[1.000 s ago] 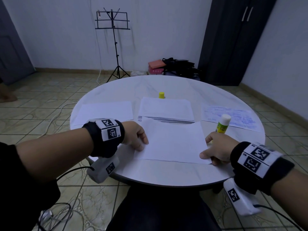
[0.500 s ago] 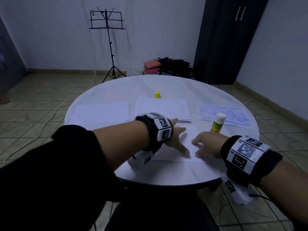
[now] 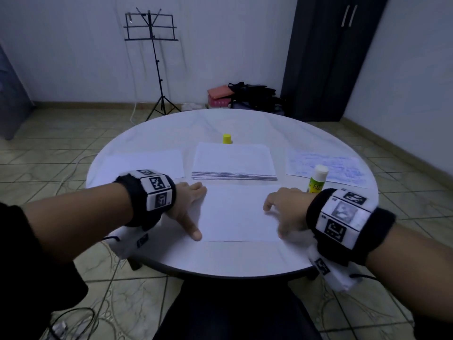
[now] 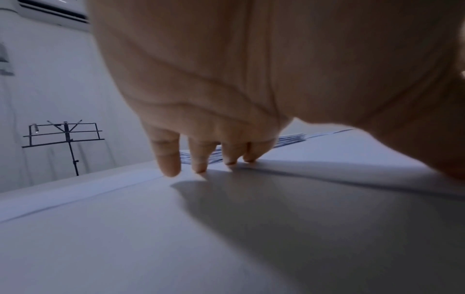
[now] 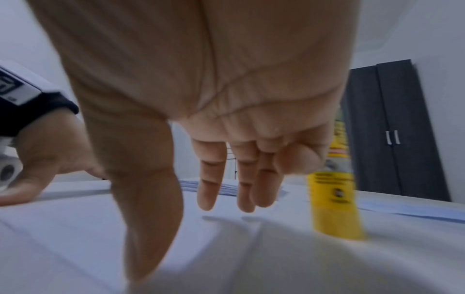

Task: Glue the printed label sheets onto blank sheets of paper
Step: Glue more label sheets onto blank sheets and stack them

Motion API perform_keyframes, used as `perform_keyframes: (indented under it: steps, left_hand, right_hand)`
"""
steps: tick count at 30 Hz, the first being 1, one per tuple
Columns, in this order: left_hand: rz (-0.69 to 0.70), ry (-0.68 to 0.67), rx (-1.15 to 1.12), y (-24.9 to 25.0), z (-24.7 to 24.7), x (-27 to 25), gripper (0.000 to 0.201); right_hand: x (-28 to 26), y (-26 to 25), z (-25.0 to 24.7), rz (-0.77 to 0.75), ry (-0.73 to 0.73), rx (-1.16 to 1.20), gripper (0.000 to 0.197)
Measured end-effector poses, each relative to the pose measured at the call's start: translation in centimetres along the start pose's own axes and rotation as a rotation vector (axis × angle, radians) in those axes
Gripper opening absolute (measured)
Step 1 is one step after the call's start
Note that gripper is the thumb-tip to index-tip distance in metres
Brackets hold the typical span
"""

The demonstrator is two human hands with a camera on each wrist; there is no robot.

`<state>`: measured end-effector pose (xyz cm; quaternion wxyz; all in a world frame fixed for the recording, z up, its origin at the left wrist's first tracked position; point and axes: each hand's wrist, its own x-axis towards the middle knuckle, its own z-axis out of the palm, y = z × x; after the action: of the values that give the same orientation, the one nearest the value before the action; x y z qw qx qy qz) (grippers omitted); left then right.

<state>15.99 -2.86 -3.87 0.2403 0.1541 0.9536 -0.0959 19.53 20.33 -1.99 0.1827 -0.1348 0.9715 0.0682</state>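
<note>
Both hands are down on the sheet [image 3: 241, 212] in the lower middle of the head view, one at each side edge. The left hand [image 3: 188, 207] lies at the sheet's left edge, fingers straight and close together, tips touching the paper, thumb stretched out towards the near corner. The right hand [image 3: 284, 212] sits at the right edge, fingers extended and loosely apart; in the right wrist view they seem to hover just above the paper, though blur makes contact hard to call. It reads as a smoothing or pressing pass, so this sheet looks glued down or nearly so. Plenty left, by the look of it: a thick stack of paper [image 3: 232, 163] waits just behind, in mid-frame. The glue stick [image 3: 317, 179] stands uncapped just beside the right hand, its yellow cap [image 3: 227, 138] beyond the stack. Single sheets lie at the left [image 3: 144, 163] and right [image 3: 326, 165] of the table [image 3: 232, 258].
</note>
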Motion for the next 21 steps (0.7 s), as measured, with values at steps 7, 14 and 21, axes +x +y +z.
perform_keyframes:
  steps: [7,14,21]
  left_hand:
    - [-0.011,-0.017,0.013,-0.5,0.3,0.1,0.131]
    - [0.004,0.003,-0.019,-1.0,0.4,0.3,0.131]
    - [-0.071,0.005,-0.092,-1.1,0.5,0.4,0.148]
  right_hand:
    - [2.2,-5.8,-1.6,-0.268,-0.112,-0.03,0.087]
    - [2.0,-0.4,-1.8,-0.056,-0.2,0.012,0.103]
    - [0.4,2.3,-0.4,0.001,-0.216,-0.054,0.091]
